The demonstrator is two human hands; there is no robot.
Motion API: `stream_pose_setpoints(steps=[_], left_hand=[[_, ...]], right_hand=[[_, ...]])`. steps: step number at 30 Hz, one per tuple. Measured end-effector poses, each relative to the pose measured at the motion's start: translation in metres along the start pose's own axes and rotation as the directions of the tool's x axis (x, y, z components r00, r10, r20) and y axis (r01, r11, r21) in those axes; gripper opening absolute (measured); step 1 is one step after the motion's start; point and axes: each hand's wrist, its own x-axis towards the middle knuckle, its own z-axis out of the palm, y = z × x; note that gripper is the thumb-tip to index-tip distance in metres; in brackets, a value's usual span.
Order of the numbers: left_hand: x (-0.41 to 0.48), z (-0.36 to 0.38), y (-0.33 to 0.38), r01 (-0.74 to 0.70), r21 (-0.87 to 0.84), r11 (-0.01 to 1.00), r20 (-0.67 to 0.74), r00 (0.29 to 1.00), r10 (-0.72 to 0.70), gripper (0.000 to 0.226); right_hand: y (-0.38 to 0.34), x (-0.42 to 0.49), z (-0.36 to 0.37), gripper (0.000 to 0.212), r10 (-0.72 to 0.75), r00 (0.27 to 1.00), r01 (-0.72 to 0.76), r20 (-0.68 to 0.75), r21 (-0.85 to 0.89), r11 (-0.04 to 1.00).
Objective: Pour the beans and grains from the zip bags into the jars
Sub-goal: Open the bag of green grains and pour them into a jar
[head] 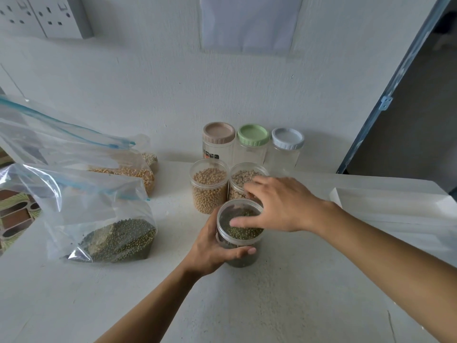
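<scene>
Left grip (212,247) clamps the mung jar (244,260) at frame centre on the worktop (296,293); right grip (279,206) lies spread over its mouth, clamping unclear. Mung bag (118,238) lies at left, part full.

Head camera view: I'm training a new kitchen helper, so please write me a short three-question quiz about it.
1. True or false: the left hand grips the jar of green beans.
2. Which lid is in the middle of the back row by the wall? A pink lid, B green lid, C grey lid.
3. Fill in: the bag of green beans lies on the person's ___ side.
Key: 1 true; 2 B; 3 left.
</scene>
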Motion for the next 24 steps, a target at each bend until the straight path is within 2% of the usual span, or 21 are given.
stream_pose_setpoints(steps=[1, 3, 5, 9, 16, 21, 24], left_hand=[[0.000, 0.000, 0.000, 0.004, -0.011, 1.000, 0.001, 1.000, -0.004, 0.094], [-0.002, 0.001, 0.004, 0.032, -0.041, 0.999, -0.005, 0.999, -0.032, 0.099], [-0.003, 0.001, 0.007, 0.059, -0.065, 0.996, -0.013, 0.998, -0.060, 0.104], [-0.003, 0.001, 0.005, 0.094, -0.100, 0.991, 0.010, 0.996, -0.094, 0.102], [-0.004, -0.001, 0.001, 0.054, -0.054, 0.997, 0.022, 0.998, -0.052, 0.099], [-0.001, 0.005, 0.002, 0.002, -0.126, 0.992, 0.036, 0.999, 0.003, 0.094], [-0.002, 0.011, 0.011, -0.014, -0.212, 0.977, 0.023, 1.000, 0.019, 0.097]], right_hand=[[0.002, 0.000, 0.001, 0.064, -0.068, 0.995, 0.060, 0.068, 0.120, 0.991], [0.001, -0.002, 0.004, 0.074, -0.206, 0.956, 0.146, 0.209, 0.269, 0.952], [-0.001, -0.003, 0.012, 0.081, -0.216, 0.947, 0.165, 0.238, 0.217, 0.962], [-0.002, -0.003, 0.015, 0.086, -0.110, 0.988, 0.105, 0.111, 0.054, 0.993], [-0.004, -0.009, 0.020, 0.081, -0.131, 0.966, 0.117, 0.221, 0.077, 0.990], [-0.015, -0.005, 0.027, 0.084, -0.091, 0.982, 0.105, 0.166, -0.077, 0.991], [-0.018, -0.006, 0.029, 0.083, -0.076, 0.989, 0.088, 0.125, -0.094, 0.992]])
